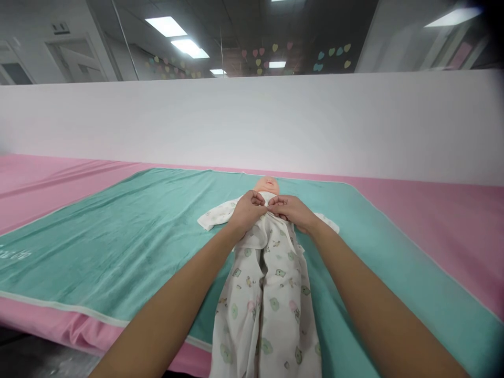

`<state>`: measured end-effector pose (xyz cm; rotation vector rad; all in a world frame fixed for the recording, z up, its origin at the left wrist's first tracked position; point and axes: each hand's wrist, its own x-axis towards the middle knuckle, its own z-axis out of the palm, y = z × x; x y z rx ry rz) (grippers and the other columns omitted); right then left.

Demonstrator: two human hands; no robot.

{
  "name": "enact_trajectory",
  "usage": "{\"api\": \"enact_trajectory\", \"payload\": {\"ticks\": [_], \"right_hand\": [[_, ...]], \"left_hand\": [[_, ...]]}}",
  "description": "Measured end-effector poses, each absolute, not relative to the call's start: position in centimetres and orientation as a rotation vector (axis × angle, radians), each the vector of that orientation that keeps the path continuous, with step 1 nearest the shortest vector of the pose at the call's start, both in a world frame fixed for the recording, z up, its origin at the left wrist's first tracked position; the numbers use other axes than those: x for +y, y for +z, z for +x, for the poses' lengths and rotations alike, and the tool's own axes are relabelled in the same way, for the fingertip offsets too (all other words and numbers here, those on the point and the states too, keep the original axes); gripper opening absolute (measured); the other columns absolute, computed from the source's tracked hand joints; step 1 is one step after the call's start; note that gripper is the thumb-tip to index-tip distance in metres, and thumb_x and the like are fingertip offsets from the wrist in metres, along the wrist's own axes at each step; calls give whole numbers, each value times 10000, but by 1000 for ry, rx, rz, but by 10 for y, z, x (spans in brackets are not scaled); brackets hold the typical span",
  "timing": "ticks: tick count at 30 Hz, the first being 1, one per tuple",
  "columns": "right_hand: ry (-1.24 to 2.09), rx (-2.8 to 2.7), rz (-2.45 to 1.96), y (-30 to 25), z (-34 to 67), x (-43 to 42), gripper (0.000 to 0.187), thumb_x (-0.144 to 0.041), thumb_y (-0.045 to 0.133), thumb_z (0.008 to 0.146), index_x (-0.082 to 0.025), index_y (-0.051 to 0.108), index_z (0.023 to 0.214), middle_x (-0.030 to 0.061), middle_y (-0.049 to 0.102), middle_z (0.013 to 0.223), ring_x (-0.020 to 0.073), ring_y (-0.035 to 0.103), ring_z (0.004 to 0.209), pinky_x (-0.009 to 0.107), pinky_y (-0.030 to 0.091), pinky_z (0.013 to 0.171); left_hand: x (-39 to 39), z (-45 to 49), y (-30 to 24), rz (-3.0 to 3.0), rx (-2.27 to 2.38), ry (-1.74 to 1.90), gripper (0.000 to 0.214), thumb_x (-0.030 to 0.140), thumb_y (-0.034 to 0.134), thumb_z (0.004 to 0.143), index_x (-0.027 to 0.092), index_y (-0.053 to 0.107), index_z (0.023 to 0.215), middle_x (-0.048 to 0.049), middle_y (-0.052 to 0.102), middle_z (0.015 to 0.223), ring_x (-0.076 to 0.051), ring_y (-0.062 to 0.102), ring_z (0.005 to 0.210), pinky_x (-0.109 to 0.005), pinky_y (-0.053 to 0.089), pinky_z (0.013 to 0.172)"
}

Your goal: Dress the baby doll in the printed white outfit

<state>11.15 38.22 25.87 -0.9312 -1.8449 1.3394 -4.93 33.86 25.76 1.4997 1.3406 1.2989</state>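
A baby doll [268, 184] lies on its back on a teal towel [137, 236], head away from me. It wears white baby clothes [281, 273] printed with green and brown figures, the sleeves spread to both sides. My left hand [251, 207] pinches the front of the clothes at the chest, fingers curled. Across from it, my right hand [289, 209] pinches the cloth too, its fingertips meeting the left ones at the middle. Any fastener there is hidden by my fingers. Below the hands, the front flap of the top overlaps the trouser legs, which stretch toward me.
Under the towel is a pink sheet [444, 220] that shows along the sides and near edge. A low white wall [236, 126] stands behind the bed. Above it, a mirror or glass [244, 31] shows ceiling lights and heart stickers. Grey floor [47, 357] appears at the lower left.
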Motion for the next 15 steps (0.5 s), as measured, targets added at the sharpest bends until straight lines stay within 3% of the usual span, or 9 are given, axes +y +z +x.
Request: {"api": "enact_trajectory", "payload": {"ticks": [7,15], "right_hand": [[1377,-1750,-949,254,111,386,303,-416,683,678,-145,620,798,-15,478,615,76,356,531,219,247,485],[1382,-1767,-949,252,112,387,234,-368,648,714,-144,621,778,-19,479,609,70,355,525,217,244,489]], "left_hand": [[339,-50,257,1583,1431,1295,225,227,571,679,209,522,898,5,587,838,-113,540,716,-219,397,600],[341,-51,256,1582,1405,1291,232,166,560,649,197,521,876,8,587,813,-109,537,700,-217,397,603]]}}
